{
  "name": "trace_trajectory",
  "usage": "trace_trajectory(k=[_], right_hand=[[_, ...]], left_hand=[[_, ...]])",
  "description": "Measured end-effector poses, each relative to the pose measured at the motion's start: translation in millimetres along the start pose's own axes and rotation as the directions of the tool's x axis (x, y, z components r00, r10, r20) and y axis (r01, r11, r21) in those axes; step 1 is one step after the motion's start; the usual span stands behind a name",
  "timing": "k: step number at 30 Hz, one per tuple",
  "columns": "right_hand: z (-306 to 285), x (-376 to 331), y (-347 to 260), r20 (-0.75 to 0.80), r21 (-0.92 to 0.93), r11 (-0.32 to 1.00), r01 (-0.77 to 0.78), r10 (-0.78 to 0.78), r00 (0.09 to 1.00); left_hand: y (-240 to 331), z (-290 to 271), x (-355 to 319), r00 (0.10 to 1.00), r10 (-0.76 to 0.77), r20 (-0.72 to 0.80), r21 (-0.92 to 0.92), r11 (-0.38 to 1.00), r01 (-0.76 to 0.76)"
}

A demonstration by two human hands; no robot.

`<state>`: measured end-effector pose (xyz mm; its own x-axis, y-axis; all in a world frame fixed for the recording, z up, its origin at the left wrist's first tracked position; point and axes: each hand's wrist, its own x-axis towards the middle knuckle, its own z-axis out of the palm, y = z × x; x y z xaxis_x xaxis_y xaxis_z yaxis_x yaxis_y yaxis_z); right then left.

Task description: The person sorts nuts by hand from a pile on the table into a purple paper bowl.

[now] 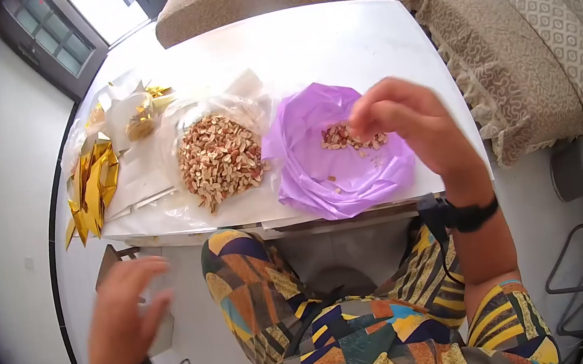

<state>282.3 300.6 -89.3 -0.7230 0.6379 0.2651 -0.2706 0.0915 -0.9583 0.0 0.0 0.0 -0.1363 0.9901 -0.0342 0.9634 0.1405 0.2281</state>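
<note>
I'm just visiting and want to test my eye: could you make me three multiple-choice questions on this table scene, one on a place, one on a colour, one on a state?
1. Where is the big heap of nuts?
A. left of the purple bag
B. on the sofa
C. on the floor

2. What colour are the folded foil pieces?
A. blue
B. gold
C. red

3. The right hand is
A. flat on the table
B. pinched over the purple bag
C. behind the person

Answers:
1 A, the big heap of nuts lies left of the purple bag.
2 B, the folded foil pieces shine gold.
3 B, the right hand bunches its fingers over the small nut pile.

We are counting two hands (405, 126), one purple bag (336, 152), one clear bag (214, 129), two nut heaps (219, 159), one gold foil pile (94, 186).
</note>
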Motion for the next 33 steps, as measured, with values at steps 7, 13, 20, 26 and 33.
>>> trace_trajectory(k=[7,13,20,26,33], right_hand=[[-35.9,11.8,110.9,-0.077,-0.497,0.846,-0.195,0.180,0.981],[-35.8,0.6,136.4,-0.054,-0.758,0.653,0.004,-0.069,0.996],[-34.0,-1.5,154.0,0.039,-0.896,0.437,0.077,-0.095,0.995],[-32.1,8.4,164.8,0.037,-0.922,0.384,0.052,-0.047,0.998],[-33.1,16.8,171.6,0.035,-0.923,0.383,0.045,-0.035,0.999]], left_hand=[[67.7,75.0,110.0,0.869,0.457,0.187,-0.888,0.457,-0.049],[88.1,144.2,216.1,0.937,0.336,0.098,-0.778,-0.562,0.283],[75.1,211.7,268.4,0.951,0.108,0.291,-0.687,-0.669,0.286],[59.3,231.9,265.9,0.952,0.027,0.304,-0.725,-0.642,0.250],[51.7,243.3,257.9,0.932,0.014,0.361,-0.746,-0.595,0.298]])
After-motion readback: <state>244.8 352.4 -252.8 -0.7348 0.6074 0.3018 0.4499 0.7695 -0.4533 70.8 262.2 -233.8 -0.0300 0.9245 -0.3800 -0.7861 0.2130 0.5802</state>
